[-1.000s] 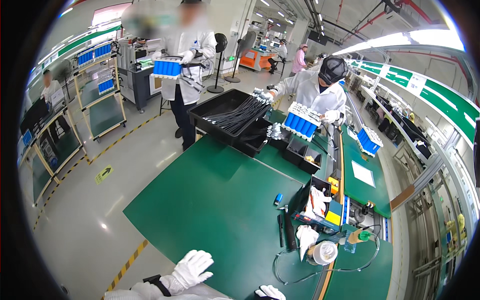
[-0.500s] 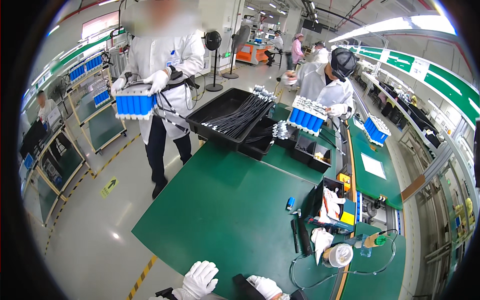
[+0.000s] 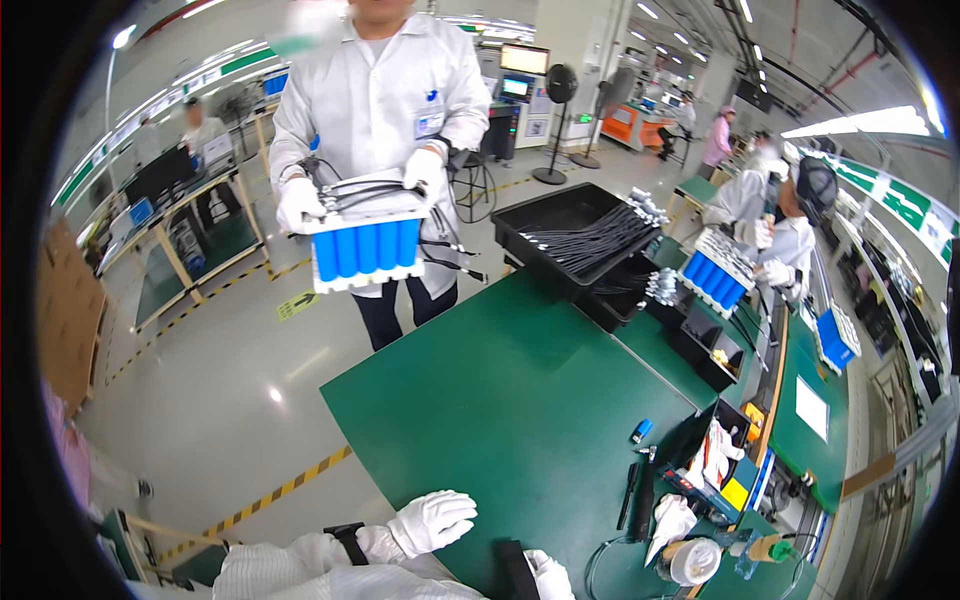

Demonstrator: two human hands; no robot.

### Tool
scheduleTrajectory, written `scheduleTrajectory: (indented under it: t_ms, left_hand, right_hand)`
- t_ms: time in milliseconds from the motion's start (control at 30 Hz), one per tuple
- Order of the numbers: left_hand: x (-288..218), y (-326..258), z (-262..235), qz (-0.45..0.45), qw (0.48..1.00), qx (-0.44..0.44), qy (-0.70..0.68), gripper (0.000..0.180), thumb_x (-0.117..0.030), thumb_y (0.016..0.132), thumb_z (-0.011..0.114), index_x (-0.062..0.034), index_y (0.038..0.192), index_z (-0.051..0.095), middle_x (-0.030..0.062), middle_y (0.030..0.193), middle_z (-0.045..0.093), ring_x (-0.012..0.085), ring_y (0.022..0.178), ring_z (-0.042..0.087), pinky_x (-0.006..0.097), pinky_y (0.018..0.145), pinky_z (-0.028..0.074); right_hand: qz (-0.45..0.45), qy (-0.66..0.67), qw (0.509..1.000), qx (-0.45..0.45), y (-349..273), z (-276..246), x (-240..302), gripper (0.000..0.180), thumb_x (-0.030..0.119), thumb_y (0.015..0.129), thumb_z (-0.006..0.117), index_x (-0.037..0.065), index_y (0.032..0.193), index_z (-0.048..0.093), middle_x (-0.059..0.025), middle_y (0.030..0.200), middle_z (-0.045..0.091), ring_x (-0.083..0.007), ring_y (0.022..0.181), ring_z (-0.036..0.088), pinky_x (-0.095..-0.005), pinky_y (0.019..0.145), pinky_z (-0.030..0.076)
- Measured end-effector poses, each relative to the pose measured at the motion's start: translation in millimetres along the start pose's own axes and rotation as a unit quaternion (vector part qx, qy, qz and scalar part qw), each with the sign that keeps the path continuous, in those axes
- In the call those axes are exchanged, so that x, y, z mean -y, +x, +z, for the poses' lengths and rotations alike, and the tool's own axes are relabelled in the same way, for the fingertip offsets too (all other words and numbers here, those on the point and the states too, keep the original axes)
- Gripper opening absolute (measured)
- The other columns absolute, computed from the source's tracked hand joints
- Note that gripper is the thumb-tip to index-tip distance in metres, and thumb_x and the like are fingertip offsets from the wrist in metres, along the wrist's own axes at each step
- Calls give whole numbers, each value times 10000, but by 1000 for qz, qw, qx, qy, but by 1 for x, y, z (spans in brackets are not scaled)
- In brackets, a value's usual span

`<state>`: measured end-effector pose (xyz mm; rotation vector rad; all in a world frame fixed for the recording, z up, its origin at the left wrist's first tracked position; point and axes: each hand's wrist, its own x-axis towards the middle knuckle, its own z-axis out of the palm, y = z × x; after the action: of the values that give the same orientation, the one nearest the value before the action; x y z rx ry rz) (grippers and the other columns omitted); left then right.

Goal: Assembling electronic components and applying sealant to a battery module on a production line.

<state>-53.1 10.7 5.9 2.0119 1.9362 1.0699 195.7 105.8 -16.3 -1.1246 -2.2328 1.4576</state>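
The gloved left hand (image 3: 432,521) is rested open and empty on the green table (image 3: 500,420); the right hand (image 3: 549,575), half hidden, cannot be judged. A blue battery pack (image 3: 366,250) is carried by a co-worker, not yet set down.

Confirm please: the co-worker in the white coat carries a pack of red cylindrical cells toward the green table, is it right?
Not quite. The head view shows the cylindrical cells are blue, not red. The co-worker in the white coat does carry the pack in both gloved hands, standing near the green table.
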Motion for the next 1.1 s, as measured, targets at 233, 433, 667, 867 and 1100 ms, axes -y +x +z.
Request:
scheduleTrajectory:
  t_ms: [233,433,667,867,1100]
  left_hand:
    - [-29,12,-40,-8,999,-49,-16,176,-162,826,663,-21,932,665,125,1009,676,263,956,649,372,878,508]
    - [-33,1,-57,-23,998,-53,-11,171,-179,847,636,-44,944,675,120,1011,679,277,965,650,385,881,509]
    - [-2,-29,-61,-187,977,-102,29,264,-198,865,623,-10,1048,624,187,1085,635,350,1022,608,407,884,493]
    - [32,41,-69,86,955,-33,283,320,-295,862,640,-30,1029,572,120,993,581,283,932,573,361,826,469]
    - [-40,112,-89,719,402,196,532,423,-413,905,622,-70,667,549,-44,567,487,78,561,500,211,605,455]
  right_hand:
    - [124,207,970,32,1,-6,-9,209,246,964,529,59,952,621,-43,707,587,-111,613,533,-295,527,444]
    - [79,138,987,6,4,-23,9,218,256,949,565,49,946,633,-69,751,639,-157,690,617,-314,614,497]
    - [106,297,942,-111,21,-70,59,187,216,933,623,30,924,607,-18,719,619,-72,602,566,-202,547,435]
    - [42,226,969,-95,42,-36,58,263,175,909,654,18,1114,602,-19,891,652,-81,776,600,-228,696,499]
    - [-101,-27,992,-73,61,13,81,489,258,821,721,41,1204,509,-158,1106,596,-295,925,652,-393,782,538]
